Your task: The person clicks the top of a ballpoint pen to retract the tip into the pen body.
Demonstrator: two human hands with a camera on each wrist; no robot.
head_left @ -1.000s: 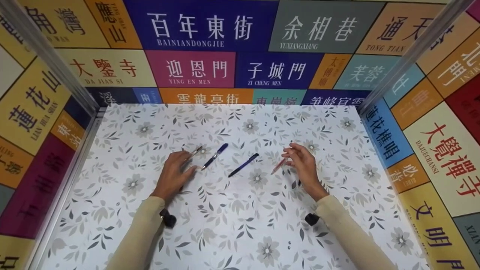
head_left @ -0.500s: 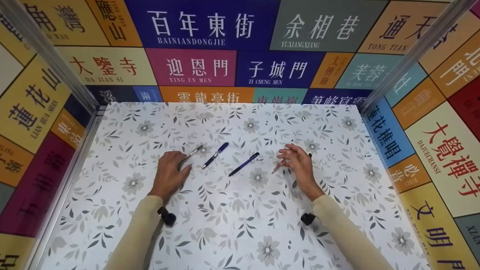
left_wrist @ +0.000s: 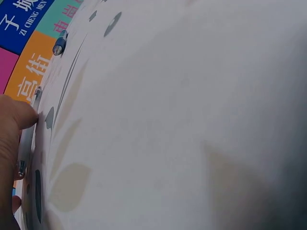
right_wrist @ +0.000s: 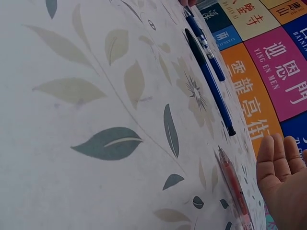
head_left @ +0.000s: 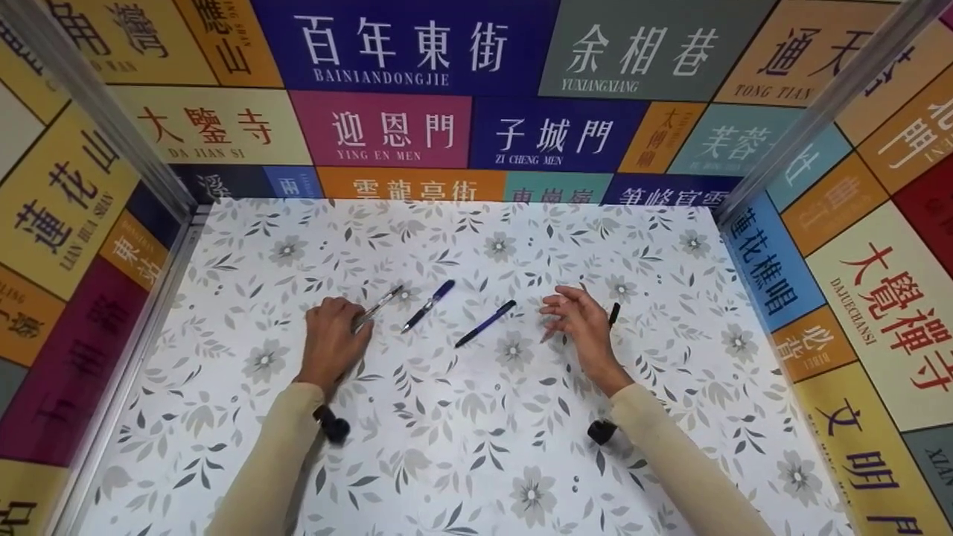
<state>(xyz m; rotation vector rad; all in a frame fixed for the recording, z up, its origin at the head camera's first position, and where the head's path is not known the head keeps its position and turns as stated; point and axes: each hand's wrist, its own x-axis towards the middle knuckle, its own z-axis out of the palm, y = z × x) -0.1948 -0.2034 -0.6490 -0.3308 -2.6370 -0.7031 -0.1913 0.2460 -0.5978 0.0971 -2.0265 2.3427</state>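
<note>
Several pens lie in a row on the floral table [head_left: 476, 461]. My left hand [head_left: 331, 339] rests on the table with its fingers curled, thumb [left_wrist: 19, 115] against the near end of a grey pen [head_left: 378, 304] [left_wrist: 26, 139]. To its right lie a blue capped pen [head_left: 429, 304] [right_wrist: 204, 40] and a dark blue pen [head_left: 485, 324] [right_wrist: 211, 86]. My right hand [head_left: 579, 320] hovers with straight fingers [right_wrist: 278, 163], holding nothing, just above a red pen [right_wrist: 234, 187] that lies on the table. A black pen [head_left: 613, 313] lies right of that hand.
Walls covered in coloured sign panels [head_left: 476, 126] enclose the table at the back and on both sides, with metal corner posts [head_left: 112, 126]. Bare tabletop stretches in front of the hands and behind the pens.
My left hand has drawn back a little and curled its fingers at the grey pen's end. My right hand has shifted slightly left over the red pen, uncovering the black pen.
</note>
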